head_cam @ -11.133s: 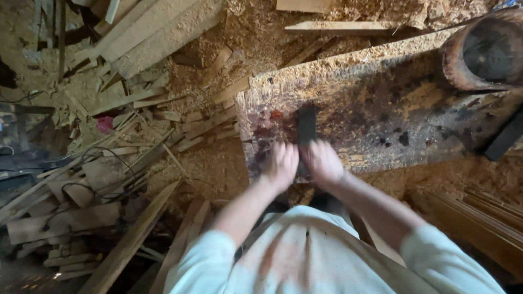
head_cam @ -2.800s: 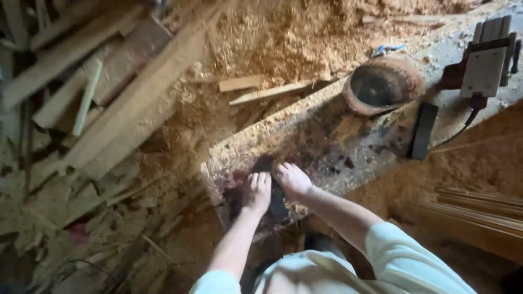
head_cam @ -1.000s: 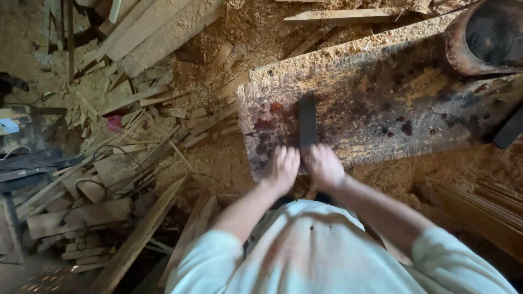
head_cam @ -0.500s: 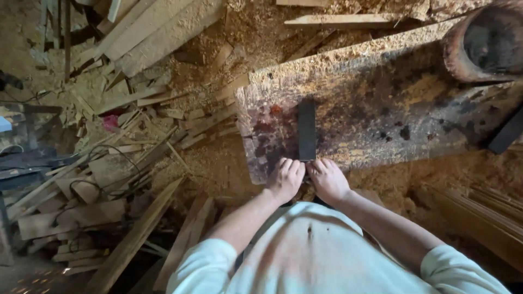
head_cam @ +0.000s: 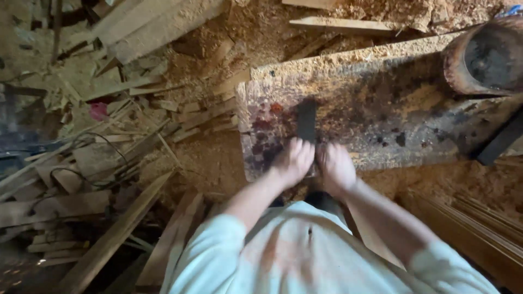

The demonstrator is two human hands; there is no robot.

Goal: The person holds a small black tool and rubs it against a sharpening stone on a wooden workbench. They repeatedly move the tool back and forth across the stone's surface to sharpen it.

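Left hand (head_cam: 294,160) and right hand (head_cam: 336,167), two, both grip one dark flat rectangular block (head_cam: 306,120); one stained, sawdust-strewn wooden table (head_cam: 392,109) beneath.

Bar (head_cam: 306,121) lies on counter (head_cam: 381,103), both hands (head_cam: 316,163) at its near end; drum (head_cam: 485,57) far right; plank pile (head_cam: 109,125) left.
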